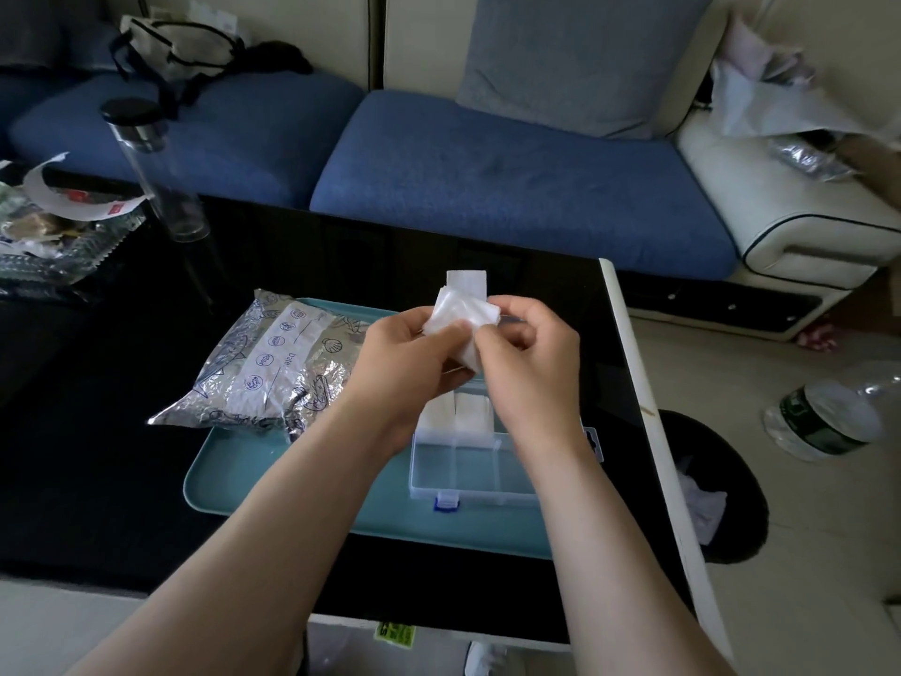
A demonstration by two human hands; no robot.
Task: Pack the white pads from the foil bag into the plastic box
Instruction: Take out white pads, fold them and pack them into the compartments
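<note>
Clutter of wrappers and foil [53, 222] lay at the far left of the glossy black surface [97, 431], and a tall clear tumbler with a black lid [146, 158] stood just beside it. Nearer the middle, a crinkled silver foil bag with a printed white label [263, 368] rested on the left part of a teal rectangular tray [234, 485], with one corner hanging over the tray's left rim.

Above the tray, the left hand [404, 353] gripped a small stack of square white pads [460, 319], its fingers curled round the lower edge. The right hand [529, 356] met it from the other side, thumb and fingers pinching the same stack, so both hands held the pads in the air, apart from the bag.

Directly below the hands, a clear plastic box with a blue latch [473, 473] sat open on the right part of the tray. More white pads [456, 412] lay in its far compartments, partly hidden by the wrists.

Right of the surface's white edge, a round black bin [731, 480] stood on the floor, and a clear plastic bottle [829, 422] lay beyond it. A blue cushioned sofa [487, 178] ran behind everything.
</note>
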